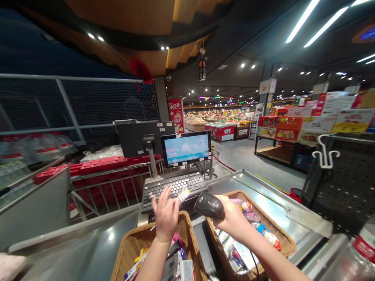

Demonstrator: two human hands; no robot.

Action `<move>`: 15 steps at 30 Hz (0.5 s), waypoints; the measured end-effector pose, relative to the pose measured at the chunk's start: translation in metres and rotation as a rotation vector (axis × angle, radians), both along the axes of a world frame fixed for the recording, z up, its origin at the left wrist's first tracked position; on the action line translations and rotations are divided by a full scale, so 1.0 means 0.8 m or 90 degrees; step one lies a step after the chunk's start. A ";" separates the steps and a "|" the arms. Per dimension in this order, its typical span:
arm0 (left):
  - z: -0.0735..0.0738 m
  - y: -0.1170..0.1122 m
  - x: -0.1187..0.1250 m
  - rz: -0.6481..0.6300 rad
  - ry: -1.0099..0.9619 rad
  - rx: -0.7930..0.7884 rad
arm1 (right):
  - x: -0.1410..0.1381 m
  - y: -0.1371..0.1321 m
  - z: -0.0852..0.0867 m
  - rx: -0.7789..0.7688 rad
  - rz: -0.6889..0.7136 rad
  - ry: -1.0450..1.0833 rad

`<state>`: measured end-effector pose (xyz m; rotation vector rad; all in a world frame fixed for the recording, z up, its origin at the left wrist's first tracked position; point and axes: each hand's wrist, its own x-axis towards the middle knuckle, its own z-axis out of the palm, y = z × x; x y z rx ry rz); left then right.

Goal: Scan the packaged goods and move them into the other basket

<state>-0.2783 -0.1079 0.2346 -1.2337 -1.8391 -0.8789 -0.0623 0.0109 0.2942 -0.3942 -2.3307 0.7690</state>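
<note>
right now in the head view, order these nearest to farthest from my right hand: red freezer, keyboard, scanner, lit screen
1. Scanner, in the right hand
2. Keyboard, ahead, to its left
3. Lit screen, behind the keyboard
4. Red freezer, far across the floor

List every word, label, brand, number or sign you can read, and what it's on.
"冰红茶": red display panel.
Too small or blurred to read: lit monitor, keyboard, stacked cartons, red chest freezer, bottle label, small packet in the left hand.
</note>
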 end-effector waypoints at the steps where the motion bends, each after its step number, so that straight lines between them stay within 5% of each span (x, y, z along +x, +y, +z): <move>1: -0.001 -0.005 -0.003 0.003 -0.002 -0.001 | -0.003 -0.003 -0.001 -0.001 0.001 -0.001; 9: -0.013 -0.048 -0.026 0.033 -0.026 -0.042 | -0.032 -0.026 -0.017 0.011 0.019 -0.016; 15: -0.053 -0.092 -0.048 0.029 -0.083 -0.154 | -0.048 -0.039 -0.026 0.022 0.029 -0.043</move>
